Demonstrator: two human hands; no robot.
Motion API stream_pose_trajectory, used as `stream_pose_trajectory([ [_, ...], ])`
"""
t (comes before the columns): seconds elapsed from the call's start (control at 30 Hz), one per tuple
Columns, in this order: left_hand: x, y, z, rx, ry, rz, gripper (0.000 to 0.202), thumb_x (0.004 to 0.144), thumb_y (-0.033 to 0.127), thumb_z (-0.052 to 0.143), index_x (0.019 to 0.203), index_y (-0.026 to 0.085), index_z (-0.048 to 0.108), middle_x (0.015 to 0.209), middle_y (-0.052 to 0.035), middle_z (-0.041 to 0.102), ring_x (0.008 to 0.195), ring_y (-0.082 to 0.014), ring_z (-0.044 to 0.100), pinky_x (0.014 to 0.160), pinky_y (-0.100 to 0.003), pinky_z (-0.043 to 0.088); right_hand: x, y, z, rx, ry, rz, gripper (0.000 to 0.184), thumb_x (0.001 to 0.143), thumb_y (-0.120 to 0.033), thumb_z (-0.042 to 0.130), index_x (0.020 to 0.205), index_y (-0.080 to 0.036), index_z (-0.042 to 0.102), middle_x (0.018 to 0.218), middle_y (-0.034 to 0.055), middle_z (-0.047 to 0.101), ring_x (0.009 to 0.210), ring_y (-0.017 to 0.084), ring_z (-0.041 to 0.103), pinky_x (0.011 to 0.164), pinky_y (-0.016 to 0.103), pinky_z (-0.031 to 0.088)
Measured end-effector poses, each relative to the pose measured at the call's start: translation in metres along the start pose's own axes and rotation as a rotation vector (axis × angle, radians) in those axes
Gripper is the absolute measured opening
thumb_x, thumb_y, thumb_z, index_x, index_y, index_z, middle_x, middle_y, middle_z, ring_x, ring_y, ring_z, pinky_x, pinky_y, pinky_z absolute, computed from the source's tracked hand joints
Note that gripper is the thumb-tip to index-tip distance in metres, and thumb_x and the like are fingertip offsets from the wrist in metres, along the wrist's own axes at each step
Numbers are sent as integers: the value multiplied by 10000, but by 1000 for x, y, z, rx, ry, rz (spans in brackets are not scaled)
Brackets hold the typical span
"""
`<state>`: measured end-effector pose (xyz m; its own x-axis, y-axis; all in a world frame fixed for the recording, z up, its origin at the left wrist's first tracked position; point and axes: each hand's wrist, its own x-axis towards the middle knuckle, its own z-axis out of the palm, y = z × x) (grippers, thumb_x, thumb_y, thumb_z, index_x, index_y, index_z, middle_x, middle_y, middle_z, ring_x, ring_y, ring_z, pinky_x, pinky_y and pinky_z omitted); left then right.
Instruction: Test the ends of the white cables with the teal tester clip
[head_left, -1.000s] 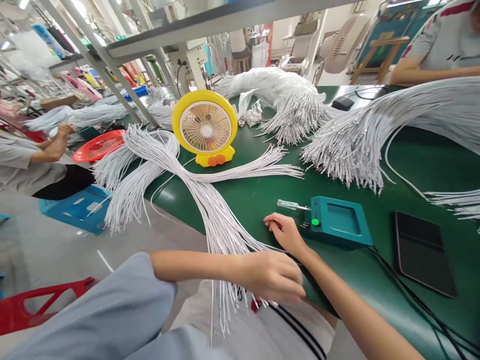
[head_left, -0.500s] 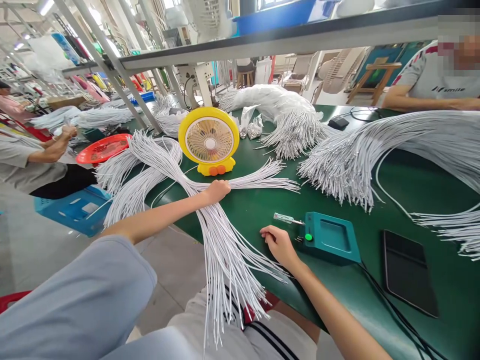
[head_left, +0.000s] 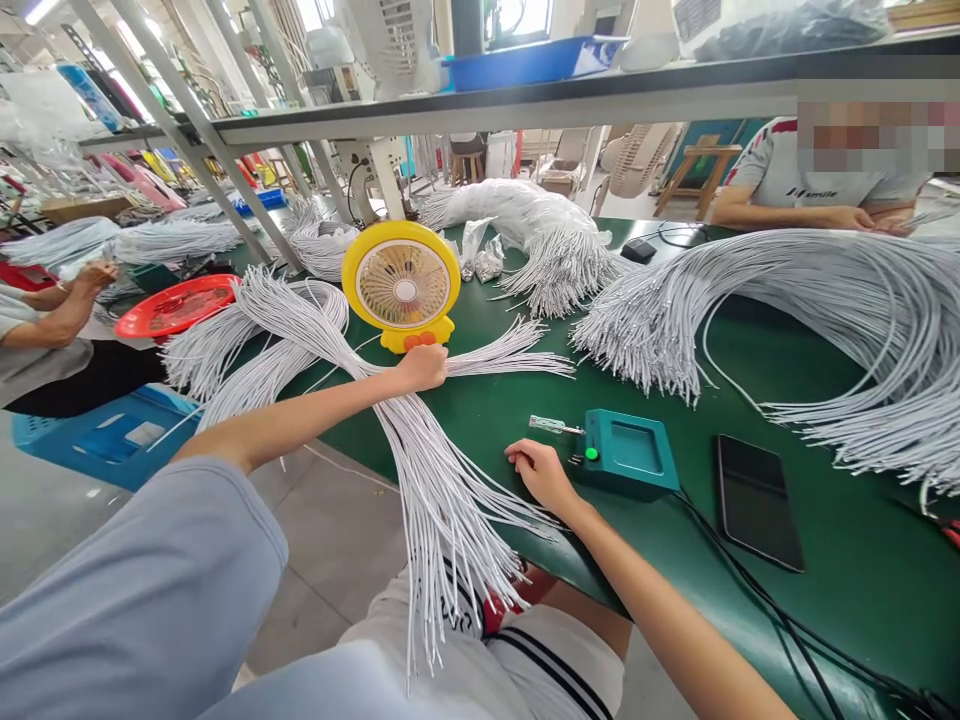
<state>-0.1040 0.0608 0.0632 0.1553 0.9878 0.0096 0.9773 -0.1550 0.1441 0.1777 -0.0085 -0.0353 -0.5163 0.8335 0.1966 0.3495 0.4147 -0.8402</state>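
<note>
My left hand (head_left: pixel 424 368) is closed around a thin bunch of white cables (head_left: pixel 517 352), whose ends fan out to the right over the table. Beneath that arm a thicker bundle of white cables (head_left: pixel 427 480) crosses over the table edge and hangs across my lap. My right hand (head_left: pixel 541 476) rests on the green table with its fingers curled inward; whatever they may hold is hidden. Just beyond it sits a small teal device (head_left: pixel 630 455) with a green button and a clear-handled piece (head_left: pixel 553 425) sticking out at its left.
A yellow fan (head_left: pixel 403 285) stands behind my left hand. More cable bundles (head_left: pixel 637 330) lie to the right and at the back. A black phone (head_left: pixel 757 500), dark cords (head_left: pixel 750 570) and a red tray (head_left: pixel 176 305) are around. Co-workers sit at left and far right.
The whole view has shifted a little to the right, so things appear further left. Both hands keep their grip and place relative to the cables and the teal device.
</note>
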Motion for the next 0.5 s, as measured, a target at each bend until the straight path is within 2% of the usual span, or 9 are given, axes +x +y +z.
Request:
stream_pose_trajectory([
  [0.13,-11,12,-24,-266,37,35,269,847,193,437,823,41,658,666,-56,605,608,-125,537,586,-229,424,1,-2,-1,4,11,-2,286,775,-82,403,797,-154,679,704,35,671,617,132,604,615,250,477],
  [0.23,-27,36,-32,-465,-45,149,355,882,324,446,851,71,693,581,0,546,530,-88,454,528,-195,375,2,-4,-1,11,15,9,289,764,-82,402,790,-150,682,691,33,665,615,129,595,609,247,469],
  [0.33,-53,71,-29,-645,-204,309,396,897,389,463,874,91,723,535,20,497,508,-74,412,507,-183,351,2,-7,0,26,16,30,278,751,-89,415,779,-147,685,678,28,663,622,128,584,613,245,462],
  [0.37,-63,84,-26,-754,-285,408,396,899,387,473,884,81,724,545,16,504,512,-71,406,506,-181,345,3,-8,0,34,14,37,264,747,-95,427,767,-146,686,676,26,665,626,128,581,615,244,460],
  [0.43,-83,108,-17,-899,-442,598,326,870,352,549,874,76,724,586,1,549,527,-64,406,511,-177,341,3,-9,0,57,14,52,245,741,-105,447,749,-144,689,686,26,674,637,128,581,620,243,459],
  [0.5,-97,127,-5,-989,-601,713,258,854,289,576,856,71,713,623,-21,598,534,-65,436,512,-172,361,4,-9,1,85,28,72,248,737,-106,448,754,-143,693,696,27,679,642,126,585,621,241,458],
])
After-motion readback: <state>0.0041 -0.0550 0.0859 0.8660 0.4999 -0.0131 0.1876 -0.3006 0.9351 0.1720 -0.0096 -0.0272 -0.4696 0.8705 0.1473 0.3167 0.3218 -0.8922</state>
